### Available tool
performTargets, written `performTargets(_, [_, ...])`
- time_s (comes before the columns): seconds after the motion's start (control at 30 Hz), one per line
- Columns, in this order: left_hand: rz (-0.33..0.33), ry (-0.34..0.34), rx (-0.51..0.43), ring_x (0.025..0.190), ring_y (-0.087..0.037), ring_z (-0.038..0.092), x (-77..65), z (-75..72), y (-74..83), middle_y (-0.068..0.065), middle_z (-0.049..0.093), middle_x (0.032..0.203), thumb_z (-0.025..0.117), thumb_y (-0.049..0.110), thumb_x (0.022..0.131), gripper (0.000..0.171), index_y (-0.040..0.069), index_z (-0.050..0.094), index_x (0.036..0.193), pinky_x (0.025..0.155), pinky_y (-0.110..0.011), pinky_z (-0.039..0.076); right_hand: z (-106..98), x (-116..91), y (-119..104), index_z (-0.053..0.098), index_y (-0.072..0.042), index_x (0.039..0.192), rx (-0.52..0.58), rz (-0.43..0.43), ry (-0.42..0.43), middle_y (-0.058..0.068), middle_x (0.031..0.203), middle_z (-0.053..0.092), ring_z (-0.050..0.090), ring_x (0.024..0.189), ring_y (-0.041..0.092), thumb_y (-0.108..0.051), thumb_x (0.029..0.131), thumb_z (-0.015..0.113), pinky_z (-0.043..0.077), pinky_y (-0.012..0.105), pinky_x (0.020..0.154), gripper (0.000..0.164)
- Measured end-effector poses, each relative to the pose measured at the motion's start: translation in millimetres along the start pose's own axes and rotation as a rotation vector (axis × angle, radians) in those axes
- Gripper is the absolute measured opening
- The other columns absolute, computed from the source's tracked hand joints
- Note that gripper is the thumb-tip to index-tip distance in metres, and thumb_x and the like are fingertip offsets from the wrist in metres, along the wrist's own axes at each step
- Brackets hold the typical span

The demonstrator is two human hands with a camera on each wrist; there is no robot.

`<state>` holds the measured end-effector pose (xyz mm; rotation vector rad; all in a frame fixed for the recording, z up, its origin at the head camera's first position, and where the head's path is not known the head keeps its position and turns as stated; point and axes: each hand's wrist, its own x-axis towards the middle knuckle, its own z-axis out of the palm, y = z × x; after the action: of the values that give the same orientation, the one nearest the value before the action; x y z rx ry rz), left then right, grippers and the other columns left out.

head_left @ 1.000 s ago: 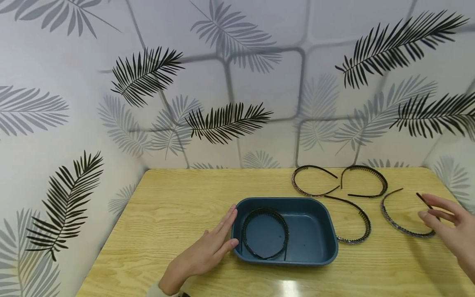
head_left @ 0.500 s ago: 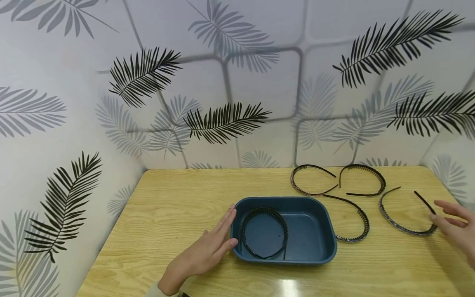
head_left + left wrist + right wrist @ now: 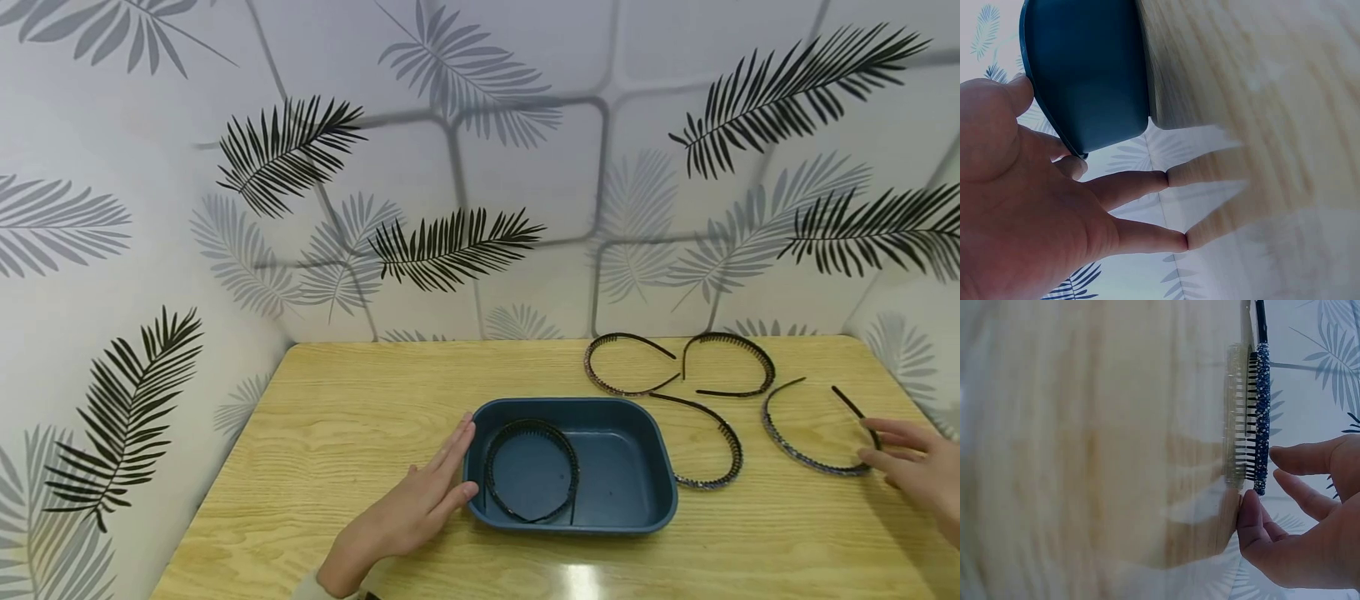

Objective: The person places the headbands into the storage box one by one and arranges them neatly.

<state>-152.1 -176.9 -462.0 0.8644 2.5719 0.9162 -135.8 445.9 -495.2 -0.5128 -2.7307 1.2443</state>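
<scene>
We see the right hand (image 3: 917, 468) with thumb and fingertips a little apart, bent in at the right side of a glittery headband (image 3: 1262, 419); whether they pinch it or only touch it, we cannot tell. The left hand (image 3: 420, 512) lays straight fingers and a spread thumb against the rim of the blue tray (image 3: 615, 471). If the right fingertips catch only the thin edge, we think the band could slip or spring away. The neighbouring headband (image 3: 737, 454), left of those fingertips and partly hidden by the tray, could be dragged if the left fingers push the tray towards it. We count 1 tray, 1 table (image 3: 315, 417) and 5 visible headbands: 1 at the right fingertips, the neighbouring 1, 2 back headbands (image 3: 768, 371) beyond and left of those fingertips, and 1 dark headband (image 3: 536, 425) inside the tray, just right of the left fingers
</scene>
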Motion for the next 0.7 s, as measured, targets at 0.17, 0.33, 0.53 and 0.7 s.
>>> performTargets(0.17, [-0.001, 0.003, 0.008, 0.155, -0.026, 0.015, -0.1, -0.4, 0.5, 0.017, -0.014, 0.170, 0.039, 0.039, 0.113, 0.070, 0.025, -0.003, 0.167, 0.101, -0.085, 0.020, 1.3, 5.0, 1.1, 0.047, 0.012, 0.142, -0.063, 0.029, -0.010, 0.045, 0.141, 0.034, 0.046, 0.112, 0.057, -0.015, 0.102, 0.061, 0.052, 0.033, 0.070, 0.050])
performTargets(0.33, [0.001, 0.008, 0.009, 0.154, -0.026, 0.016, -0.4, -1.2, 1.1, 0.016, -0.014, 0.170, 0.040, 0.039, 0.113, 0.070, 0.024, -0.003, 0.167, 0.101, -0.085, 0.021, 1.2, 8.6, 0.0, 0.041, 0.019, 0.141, -0.109, 0.058, -0.013, 0.048, 0.144, 0.033, 0.043, 0.121, 0.062, -0.010, 0.100, 0.061, 0.053, 0.040, 0.075, 0.054])
performTargets(0.53, [0.001, 0.006, 0.008, 0.155, -0.025, 0.015, -0.9, -0.7, 1.2, 0.017, -0.014, 0.170, 0.040, 0.039, 0.113, 0.070, 0.024, -0.003, 0.167, 0.101, -0.085, 0.021, 0.1, 8.6, -1.6, 0.037, 0.019, 0.144, -0.093, 0.128, -0.041, 0.048, 0.146, 0.030, 0.039, 0.126, 0.065, -0.013, 0.100, 0.060, 0.049, 0.058, 0.089, 0.058])
performTargets(0.7, [0.007, 0.008, 0.010, 0.155, -0.026, 0.015, 0.2, -0.4, 0.9, 0.017, -0.014, 0.170, 0.039, 0.039, 0.113, 0.070, 0.025, -0.004, 0.167, 0.101, -0.085, 0.021, -1.0, 7.9, 1.5, 0.052, 0.008, 0.146, -0.043, 0.084, -0.002, 0.051, 0.139, 0.038, 0.067, 0.097, 0.039, -0.008, 0.100, 0.056, 0.054, 0.033, 0.067, 0.048])
